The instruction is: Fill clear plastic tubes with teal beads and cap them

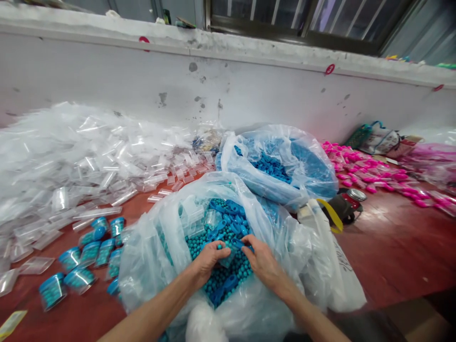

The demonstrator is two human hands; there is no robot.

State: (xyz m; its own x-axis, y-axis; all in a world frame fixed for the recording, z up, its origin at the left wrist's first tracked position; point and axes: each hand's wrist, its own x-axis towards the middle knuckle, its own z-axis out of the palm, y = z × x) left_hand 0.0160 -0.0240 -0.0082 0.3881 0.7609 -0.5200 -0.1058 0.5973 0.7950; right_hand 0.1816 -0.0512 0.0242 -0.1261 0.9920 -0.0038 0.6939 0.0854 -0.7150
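Observation:
Both hands are over an open clear plastic bag point(142, 251) filled with teal beads point(197, 246) and loose blue plastic pieces point(231, 216). A small clear container point(228, 259) with teal beads in it is pinched between the thumb and fingers of my left hand point(208, 259). Just to its right, my right hand point(261, 261) pinches a blue plastic piece point(242, 243) close to the container's end. Fingers partly cover both items, and the blue piece's exact shape is unclear. A few empty clear tubes point(194, 221) lie on the beads at the bag's left side.
Several filled containers with blue lids point(53, 290) lie on the red table point(395, 256) at left. Behind them is a heap of clear tubes point(81, 147). A second bag of blue pieces point(276, 183) stands behind, with pink pieces point(374, 166) and a dark lamp-like device point(351, 204) farther right.

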